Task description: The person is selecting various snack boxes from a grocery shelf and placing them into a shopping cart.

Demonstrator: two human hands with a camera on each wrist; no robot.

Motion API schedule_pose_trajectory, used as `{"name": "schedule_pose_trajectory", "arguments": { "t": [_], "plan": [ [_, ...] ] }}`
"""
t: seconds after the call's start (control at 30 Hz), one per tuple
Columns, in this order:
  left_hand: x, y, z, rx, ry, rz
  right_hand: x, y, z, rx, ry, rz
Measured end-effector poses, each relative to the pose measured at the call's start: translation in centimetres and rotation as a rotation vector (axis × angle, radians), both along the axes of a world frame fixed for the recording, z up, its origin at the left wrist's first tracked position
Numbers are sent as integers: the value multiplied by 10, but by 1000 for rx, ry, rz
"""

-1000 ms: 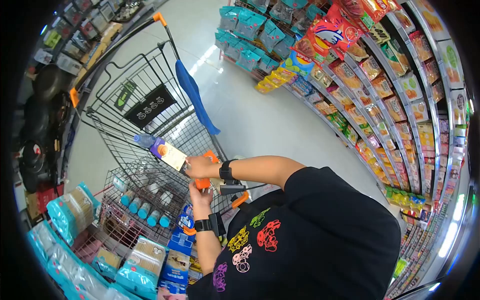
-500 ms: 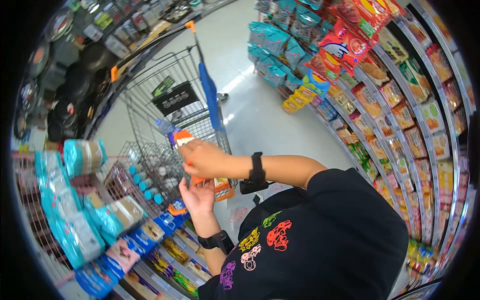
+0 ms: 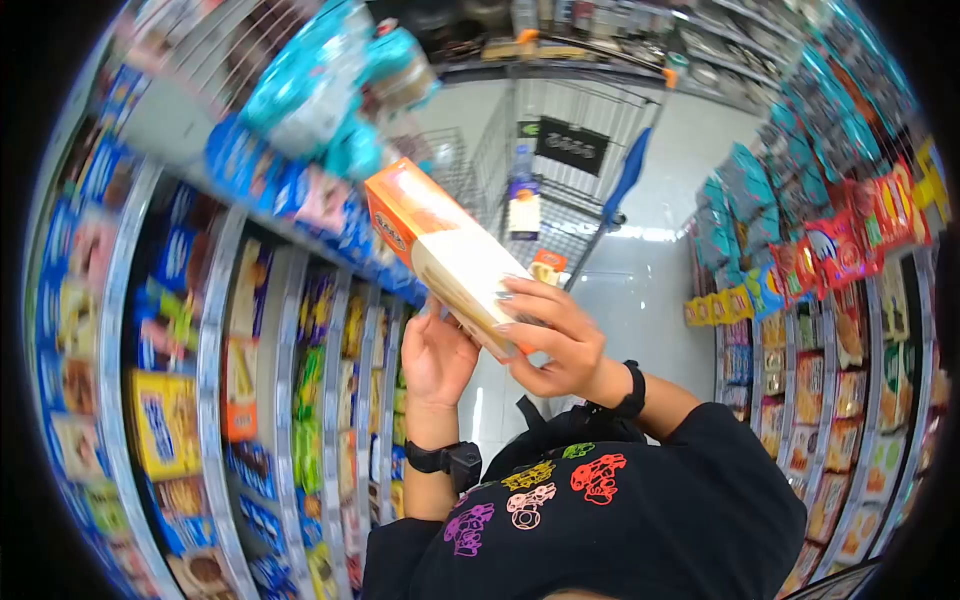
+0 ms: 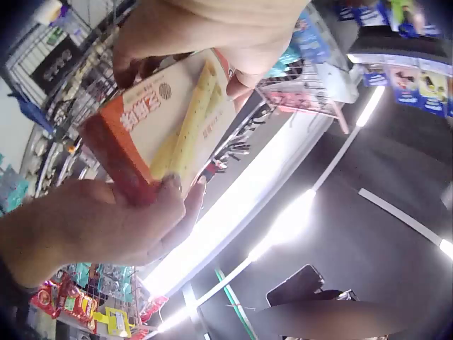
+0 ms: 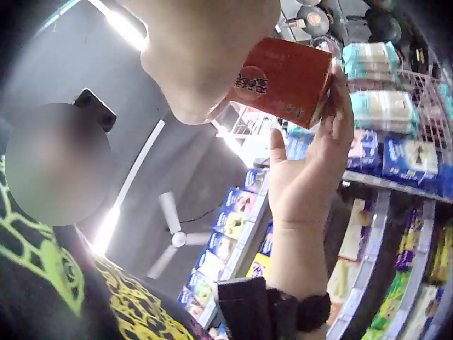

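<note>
An orange-and-cream biscuit box (image 3: pixel 450 250) is held up in front of the chest, tilted, with pictured biscuit sticks on its face in the left wrist view. My right hand (image 3: pixel 560 335) grips its near end, fingers over the top and thumb below. From the left side my left hand (image 3: pixel 440 362), palm turned up, holds the edge, its fingertips partly hidden by the box. In the left wrist view, the left hand's (image 4: pixel 212 35) thumb and fingers lie on either side of the box. A red end panel (image 5: pixel 287 81) shows in the right wrist view.
Behind the box stands a wire shopping cart (image 3: pixel 575 215) holding a purple-and-cream box (image 3: pixel 523 208) and a smaller orange-topped pack (image 3: pixel 547 267). Biscuit shelves (image 3: pixel 210 330) line the left; snack racks (image 3: pixel 830 370) line the right. Teal bags (image 3: pixel 310 90) stand at the upper left.
The head view has swung round, so the cart is now at upper centre. Both hands have moved off the cart and lifted the biscuit box closer to the camera.
</note>
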State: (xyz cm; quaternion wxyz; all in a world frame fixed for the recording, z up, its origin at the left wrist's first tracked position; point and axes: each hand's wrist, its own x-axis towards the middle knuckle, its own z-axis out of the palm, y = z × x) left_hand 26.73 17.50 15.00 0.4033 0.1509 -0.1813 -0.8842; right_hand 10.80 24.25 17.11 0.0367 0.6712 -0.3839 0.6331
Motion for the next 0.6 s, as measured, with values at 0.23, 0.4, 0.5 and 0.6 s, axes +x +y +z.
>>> {"name": "schedule_pose_trajectory", "arguments": {
  "t": [0.23, 0.4, 0.5, 0.6],
  "plan": [
    [163, 117, 9, -84, -182, 359, 123, 44, 7, 110, -225, 349],
    [231, 176, 28, -33, -159, 673, 206, 54, 10, 362, -558, 842],
    [261, 193, 26, -3, -159, 800, 229, 56, 28, 349, -334, 817],
    [280, 206, 25, -13, -119, 920, 221, 43, 96, 91, -23, 837]
  ]
}}
